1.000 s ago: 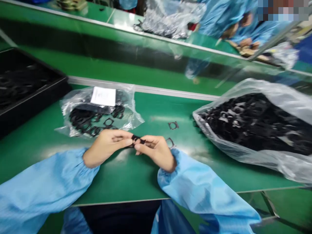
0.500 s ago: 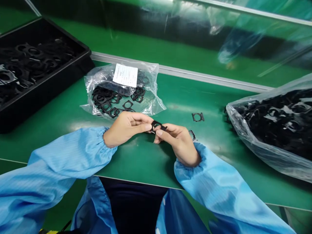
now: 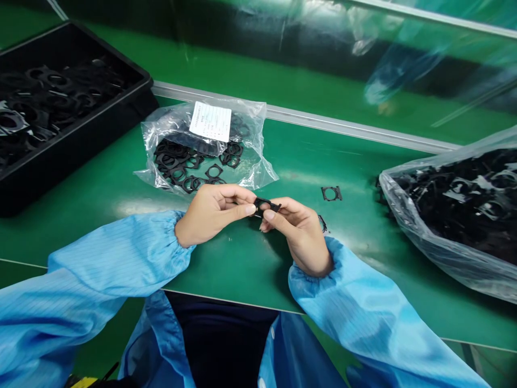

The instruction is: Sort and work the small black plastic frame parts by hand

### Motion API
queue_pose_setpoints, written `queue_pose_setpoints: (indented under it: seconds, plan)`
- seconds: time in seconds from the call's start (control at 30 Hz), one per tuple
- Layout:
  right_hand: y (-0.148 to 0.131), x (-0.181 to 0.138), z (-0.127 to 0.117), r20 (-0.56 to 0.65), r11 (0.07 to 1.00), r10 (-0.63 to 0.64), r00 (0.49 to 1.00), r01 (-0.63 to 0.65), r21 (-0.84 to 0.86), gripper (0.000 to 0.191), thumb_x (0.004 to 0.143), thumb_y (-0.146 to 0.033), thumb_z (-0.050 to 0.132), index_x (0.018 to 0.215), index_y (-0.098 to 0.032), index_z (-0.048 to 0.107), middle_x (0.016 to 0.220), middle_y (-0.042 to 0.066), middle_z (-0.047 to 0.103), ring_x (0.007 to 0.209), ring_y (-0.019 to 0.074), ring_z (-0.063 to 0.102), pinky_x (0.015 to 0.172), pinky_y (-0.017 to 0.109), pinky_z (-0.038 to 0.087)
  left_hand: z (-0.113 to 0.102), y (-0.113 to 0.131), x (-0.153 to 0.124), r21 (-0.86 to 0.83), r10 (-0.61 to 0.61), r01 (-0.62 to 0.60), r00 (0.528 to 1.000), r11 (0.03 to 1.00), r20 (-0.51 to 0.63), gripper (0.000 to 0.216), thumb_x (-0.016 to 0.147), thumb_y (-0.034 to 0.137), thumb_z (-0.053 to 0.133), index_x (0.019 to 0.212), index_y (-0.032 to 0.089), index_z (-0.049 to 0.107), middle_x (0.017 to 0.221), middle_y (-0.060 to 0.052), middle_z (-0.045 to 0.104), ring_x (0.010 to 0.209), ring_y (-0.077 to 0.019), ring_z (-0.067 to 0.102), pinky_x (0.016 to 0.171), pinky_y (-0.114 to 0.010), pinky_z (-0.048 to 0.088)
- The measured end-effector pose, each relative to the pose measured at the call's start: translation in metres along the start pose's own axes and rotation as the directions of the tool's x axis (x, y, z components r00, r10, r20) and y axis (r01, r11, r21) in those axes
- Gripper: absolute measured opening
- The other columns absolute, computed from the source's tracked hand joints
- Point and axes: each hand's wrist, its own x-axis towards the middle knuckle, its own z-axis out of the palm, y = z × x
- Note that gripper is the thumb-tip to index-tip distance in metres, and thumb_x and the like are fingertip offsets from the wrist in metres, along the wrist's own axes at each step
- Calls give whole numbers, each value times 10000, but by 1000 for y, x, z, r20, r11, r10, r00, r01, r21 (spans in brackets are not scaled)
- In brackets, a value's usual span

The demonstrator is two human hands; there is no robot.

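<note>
Left hand [image 3: 214, 213] and right hand [image 3: 301, 234] pinch a black gasket [image 3: 264, 205] between their fingers [image 3: 250, 210]. A heaped plastic bag [image 3: 407, 226] of more sits at right.

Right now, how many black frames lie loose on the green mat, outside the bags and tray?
2. One black frame lies flat ahead of the right hand; a second black frame sits just beside that hand, partly hidden. More could be hidden under the hands.

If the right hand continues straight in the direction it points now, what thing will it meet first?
The right hand points at the small black frame-shaped part, which its fingertips already hold. Just beyond that part lies the left hand, though depth is hard to judge from this view.
</note>
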Motion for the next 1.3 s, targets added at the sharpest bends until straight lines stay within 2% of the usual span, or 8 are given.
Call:
queue_pose_setpoints:
  seconds: [0.2,0.3,0.57,0.73,0.87,1.07,1.23,1.3]
  plan:
    - [-3,1,-2,50,1000,23,998,-22,-17,361,806,-531,818,746,-186,732,654,1,684,588,121,608,656,281,563,-2,-1,3,-147,-91,106,990,983,109,358,756,470,860,842,134,772,827,-62,779,749,-172,719,740,-285,612]
    - [-4,1,-2,69,1000,22,997,-22,-5,373,808,-531,819,713,-183,722,648,2,678,586,118,602,646,275,554,-3,0,5,-242,-149,195,969,950,199,383,762,494,859,872,135,779,879,-73,780,767,-160,710,759,-283,609]
    - [-8,-1,0,111,999,36,993,-35,-12,430,775,-582,827,666,-186,698,629,6,676,585,129,594,647,290,555,-6,1,6,-328,-198,331,905,885,377,382,786,485,852,804,129,715,783,-41,673,742,-147,651,729,-270,549]
    - [-8,-1,-2,103,999,34,994,-33,-9,404,758,-561,848,669,-190,713,622,3,680,581,128,598,636,286,557,-6,1,5,-321,-194,322,908,891,371,391,801,504,834,865,131,740,850,-59,694,750,-148,641,721,-267,534]
    - [-6,0,-3,121,995,69,990,-77,64,359,726,-497,892,688,-184,720,650,-1,701,588,116,628,620,258,552,-5,2,5,-325,-212,351,894,878,395,394,780,500,855,839,130,732,814,-47,683,711,-131,614,699,-257,527]
    - [-9,1,-4,174,974,121,977,-151,171,319,760,-456,876,814,-173,738,756,16,756,631,122,706,629,244,578,-3,2,5,-376,-186,312,924,872,335,406,841,527,788,783,137,691,762,-48,660,685,-131,574,662,-261,522]
    - [-8,-1,-6,70,993,46,996,-53,104,288,799,-439,849,899,-179,776,572,-33,689,452,99,614,505,233,526,-4,2,3,-347,-174,264,947,900,270,340,848,469,802,867,141,717,515,72,490,472,-65,435,603,-246,539]
    - [-7,-1,-6,49,997,4,999,-7,81,284,819,-428,835,957,-183,794,550,-39,683,417,97,589,477,236,515,-4,1,2,-326,-144,216,962,920,230,301,858,433,802,911,144,736,507,65,548,461,-70,508,610,-239,556]
